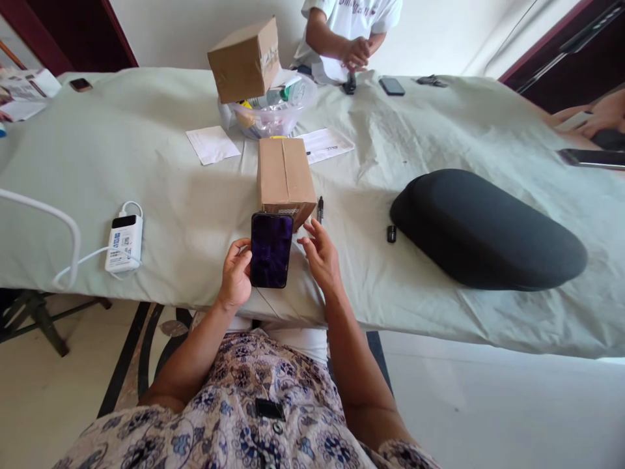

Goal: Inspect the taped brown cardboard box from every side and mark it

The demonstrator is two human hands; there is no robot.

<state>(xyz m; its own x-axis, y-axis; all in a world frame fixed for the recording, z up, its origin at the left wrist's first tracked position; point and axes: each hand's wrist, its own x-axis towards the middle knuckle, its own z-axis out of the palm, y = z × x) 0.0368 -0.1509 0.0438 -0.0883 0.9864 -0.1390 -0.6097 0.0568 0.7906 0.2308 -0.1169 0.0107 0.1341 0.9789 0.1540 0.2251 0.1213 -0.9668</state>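
One white carton [45,83] stands at the far left of the tabletop [161,169], which is draped in pale green cloth; a small dark rectangular device [81,85] lies to its right. Nearer on the left rests a white block-shaped power bank [124,244] with a black panel and a white cable. Farther right, a white sheet of paper [213,144] lies flat.

Of the wearer's hands, the left hand [237,277] is closed on the left edge of a black rectangular phone [271,251], its dark purplish screen facing the wearer, above the near edge and before a brown cardboard box [286,172]. Beyond that box, a clear plastic basket [278,122] carries a tilted second cardboard box [241,62]. The right hand [322,260] is open beside the phone's right edge, fingers bent and apart, with nothing in its grasp; a slim black pen [320,210] lies just beyond it.

Farther right come a small black oblong piece [391,234] and a large black rounded cushion-like object [493,228].
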